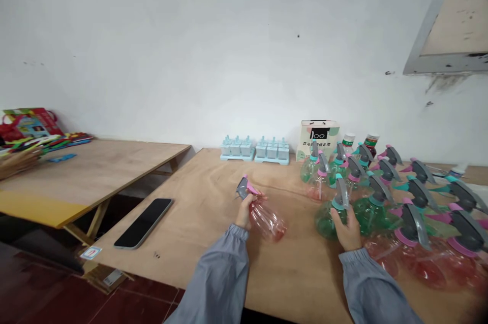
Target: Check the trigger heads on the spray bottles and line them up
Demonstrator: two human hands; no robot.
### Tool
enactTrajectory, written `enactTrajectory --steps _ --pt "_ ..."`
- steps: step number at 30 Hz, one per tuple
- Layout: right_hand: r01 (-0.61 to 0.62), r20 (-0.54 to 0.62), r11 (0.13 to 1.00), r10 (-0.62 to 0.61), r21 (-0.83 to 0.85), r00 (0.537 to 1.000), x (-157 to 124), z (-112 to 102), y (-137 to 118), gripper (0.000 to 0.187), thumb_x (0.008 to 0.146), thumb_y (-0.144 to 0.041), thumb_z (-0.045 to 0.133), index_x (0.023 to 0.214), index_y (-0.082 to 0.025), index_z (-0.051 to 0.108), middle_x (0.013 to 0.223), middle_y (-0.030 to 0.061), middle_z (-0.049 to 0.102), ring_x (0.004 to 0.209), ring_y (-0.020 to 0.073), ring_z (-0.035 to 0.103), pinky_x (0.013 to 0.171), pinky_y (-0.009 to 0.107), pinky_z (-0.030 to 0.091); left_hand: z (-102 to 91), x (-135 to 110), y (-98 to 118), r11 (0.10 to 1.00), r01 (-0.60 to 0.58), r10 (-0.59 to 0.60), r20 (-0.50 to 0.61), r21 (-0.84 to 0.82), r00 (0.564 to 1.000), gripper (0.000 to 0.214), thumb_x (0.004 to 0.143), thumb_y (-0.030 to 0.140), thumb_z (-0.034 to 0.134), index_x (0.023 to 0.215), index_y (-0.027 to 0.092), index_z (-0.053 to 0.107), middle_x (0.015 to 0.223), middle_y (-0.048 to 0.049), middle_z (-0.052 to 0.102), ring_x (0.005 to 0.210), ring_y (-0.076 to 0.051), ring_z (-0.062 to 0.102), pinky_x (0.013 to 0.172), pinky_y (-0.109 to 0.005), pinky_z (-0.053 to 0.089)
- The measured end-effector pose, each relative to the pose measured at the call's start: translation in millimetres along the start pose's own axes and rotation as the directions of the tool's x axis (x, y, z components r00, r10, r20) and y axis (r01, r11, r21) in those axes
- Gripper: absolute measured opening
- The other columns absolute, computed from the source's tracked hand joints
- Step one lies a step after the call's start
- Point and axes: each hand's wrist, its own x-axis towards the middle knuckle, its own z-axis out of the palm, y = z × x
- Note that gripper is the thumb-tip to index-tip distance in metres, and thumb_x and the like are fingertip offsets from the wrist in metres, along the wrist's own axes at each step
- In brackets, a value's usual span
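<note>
My left hand (244, 211) is closed around the neck of a pink spray bottle (267, 217) that lies tilted on the wooden table (213, 232), its grey and pink trigger head pointing away from me. My right hand (346, 227) grips a green spray bottle (331, 216) with a grey and teal trigger head, at the near left edge of the bottle cluster. Grey sleeves cover both of my forearms.
Several green and pink spray bottles (415, 207) crowd the table's right side. At the back stand two pale blue ice-pop moulds (254, 150), a small carton (317, 139) and two capped bottles (370, 143). A black phone (144, 222) lies near the left edge. A second table (87, 174) carries colourful items.
</note>
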Motion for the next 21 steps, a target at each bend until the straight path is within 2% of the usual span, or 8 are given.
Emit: enactTrajectory --steps 5,11,17,19,21 --pt "0.004 0.0 1.0 -0.004 -0.005 1.0 -0.9 -0.5 -1.2 0.043 0.076 -0.059 0.06 0.097 -0.021 0.062 0.084 0.0039 0.07 0.077 0.0217 0.064 0.073 0.033 0.051 1.6 -7.4 9.2 1.0 -0.021 0.019 0.17 0.008 0.985 0.039 0.061 0.044 0.06 0.094 0.023 0.064 0.112 -0.0091 0.07 0.084 -0.026 0.067 0.084 -0.045 0.052" --pt "0.016 0.001 1.0 -0.016 -0.015 1.0 -0.4 -0.3 -1.3 0.043 0.077 -0.059 0.06 0.097 -0.021 0.062 0.086 0.0047 0.071 0.08 0.0227 0.065 0.077 0.035 0.051 3.1 -6.6 6.0 0.999 0.009 -0.013 0.143 0.034 0.99 0.023 0.06 0.042 0.059 0.072 0.024 0.054 0.087 -0.0083 0.067 0.091 -0.028 0.065 0.085 -0.045 0.051" --pt "0.015 -0.005 1.0 -0.016 -0.018 1.0 0.0 -0.4 -0.6 0.043 0.076 -0.059 0.06 0.096 -0.022 0.062 0.084 0.0042 0.071 0.077 0.022 0.065 0.074 0.034 0.052 4.7 -10.8 9.2 0.998 0.041 -0.027 0.264 -0.051 0.964 0.039 0.053 0.037 0.061 0.089 0.02 0.06 0.101 -0.0099 0.069 0.089 -0.026 0.066 0.091 -0.048 0.049" --pt "0.014 -0.008 1.0 -0.014 -0.02 1.0 0.0 -0.4 -0.5 0.043 0.075 -0.059 0.06 0.096 -0.022 0.062 0.084 0.0044 0.07 0.078 0.0223 0.065 0.074 0.034 0.052 5.4 -10.6 8.4 0.996 0.049 -0.029 0.232 -0.079 0.972 0.035 0.052 0.035 0.061 0.084 0.02 0.06 0.096 -0.0092 0.07 0.088 -0.026 0.066 0.091 -0.047 0.05" --pt "0.009 -0.005 1.0 -0.009 -0.022 1.0 -0.1 -0.3 -0.1 0.043 0.076 -0.06 0.059 0.096 -0.022 0.062 0.084 0.0043 0.07 0.078 0.0225 0.065 0.074 0.034 0.052 5.3 -9.2 7.4 0.994 0.031 -0.016 0.144 -0.101 0.989 0.026 0.053 0.033 0.061 0.076 0.021 0.057 0.086 -0.0064 0.07 0.085 -0.025 0.066 0.088 -0.044 0.051"
